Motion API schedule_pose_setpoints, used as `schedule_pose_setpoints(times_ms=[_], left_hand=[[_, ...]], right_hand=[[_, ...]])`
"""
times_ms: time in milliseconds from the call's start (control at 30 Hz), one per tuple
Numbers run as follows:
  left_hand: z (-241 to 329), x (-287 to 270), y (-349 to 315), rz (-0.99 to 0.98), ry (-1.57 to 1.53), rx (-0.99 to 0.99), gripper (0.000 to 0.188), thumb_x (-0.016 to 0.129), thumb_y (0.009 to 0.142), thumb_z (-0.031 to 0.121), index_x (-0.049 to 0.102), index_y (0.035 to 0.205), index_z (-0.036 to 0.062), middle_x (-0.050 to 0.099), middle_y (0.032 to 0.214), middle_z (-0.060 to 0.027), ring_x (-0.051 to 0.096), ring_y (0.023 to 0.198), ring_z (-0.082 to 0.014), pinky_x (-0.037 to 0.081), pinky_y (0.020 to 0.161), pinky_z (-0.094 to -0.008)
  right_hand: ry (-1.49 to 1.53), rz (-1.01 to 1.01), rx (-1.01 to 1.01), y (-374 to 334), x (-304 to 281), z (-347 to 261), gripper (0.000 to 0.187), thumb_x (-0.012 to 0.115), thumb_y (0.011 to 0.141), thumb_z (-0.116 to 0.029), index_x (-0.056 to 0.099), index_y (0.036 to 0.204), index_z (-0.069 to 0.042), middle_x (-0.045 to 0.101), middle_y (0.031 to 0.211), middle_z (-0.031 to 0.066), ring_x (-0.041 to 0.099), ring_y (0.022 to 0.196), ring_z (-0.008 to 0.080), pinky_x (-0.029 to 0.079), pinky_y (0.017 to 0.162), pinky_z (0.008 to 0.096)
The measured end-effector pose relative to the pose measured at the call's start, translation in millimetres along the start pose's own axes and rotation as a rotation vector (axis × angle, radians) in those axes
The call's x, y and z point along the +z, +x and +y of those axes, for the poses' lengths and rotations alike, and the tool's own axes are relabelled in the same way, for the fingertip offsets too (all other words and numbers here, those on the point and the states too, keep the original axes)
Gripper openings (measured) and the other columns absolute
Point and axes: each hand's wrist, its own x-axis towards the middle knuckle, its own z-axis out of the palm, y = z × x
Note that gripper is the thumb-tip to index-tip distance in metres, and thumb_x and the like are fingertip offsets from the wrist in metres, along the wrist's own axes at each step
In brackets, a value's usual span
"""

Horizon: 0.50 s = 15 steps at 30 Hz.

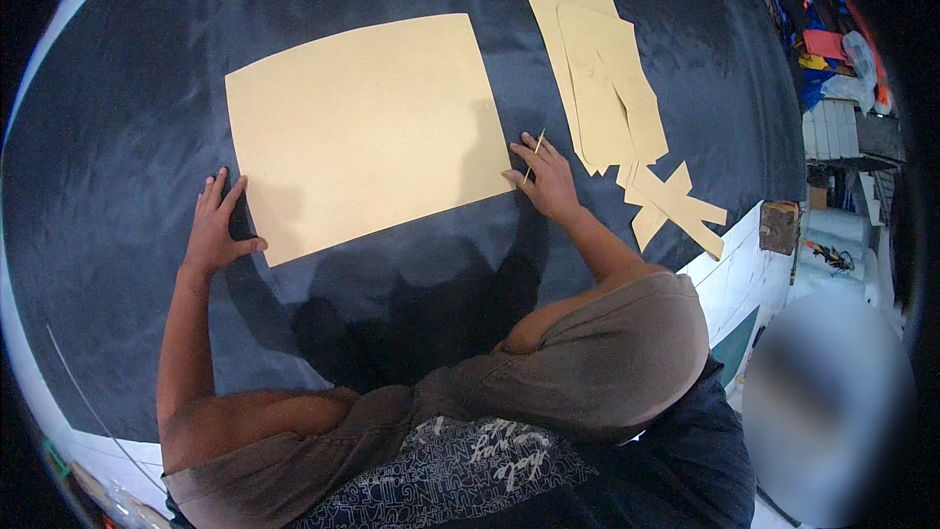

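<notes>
A large tan sheet of card (367, 127) lies flat on black cloth or sheeting (127, 264) covering the table. At the sheet's lower left corner is my left hand (211, 230), fingers spread along the left edge and thumb on the corner. My right hand (550, 181) is by the lower right corner, its thumb and fingertips touching the right edge. Between the right fingers sits a thin yellow pencil (535, 159), pointing up and away; its lower part is partly hidden.
Overlapping tan card pattern pieces (597, 88) lie right of the sheet, with narrow cut strips (676, 204) nearer me. Past the table's right edge are a heap of coloured bags and cloth (827, 44) and a brown block (779, 227). A blurred patch hides the lower right.
</notes>
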Motion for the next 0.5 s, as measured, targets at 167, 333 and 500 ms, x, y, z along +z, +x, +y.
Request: schedule_pose_setpoints(times_ms=[167,333,500], left_hand=[[4.2,-6.7,-2.1,-0.005,0.011,-0.01,0.128,0.1,0.046,0.038,0.039,0.157,0.0222,0.022,0.168,-0.0164,0.019,0.154,-0.0424,0.022,0.124,-0.059],[7.5,-9.0,-0.4,-0.024,0.018,0.001,0.124,0.098,0.05,0.044,0.039,0.157,0.0217,0.023,0.167,-0.0198,0.019,0.154,-0.0449,0.021,0.124,-0.0596],[-9.9,2.7,-4.0,0.017,-0.008,0.07,0.118,0.093,0.056,0.054,0.042,0.155,0.0164,0.024,0.165,-0.0241,0.022,0.152,-0.0474,0.022,0.122,-0.0585]], right_hand=[[0.021,0.005,0.004,-1.7,0.5,-0.5,0.058,0.072,0.09,-0.046,0.06,0.139,-0.017,0.051,0.153,0.0125,0.041,0.144,0.0387,0.036,0.114,0.0539],[0.032,0.006,-0.012,0.3,1.9,8.1,0.059,0.073,0.089,-0.045,0.06,0.139,-0.016,0.051,0.152,0.0128,0.041,0.144,0.0387,0.036,0.114,0.0525],[0.024,0.027,-0.057,4.8,-1.0,5.8,0.058,0.078,0.086,-0.041,0.063,0.134,-0.013,0.052,0.151,0.0142,0.045,0.141,0.0399,0.038,0.114,0.0513]])
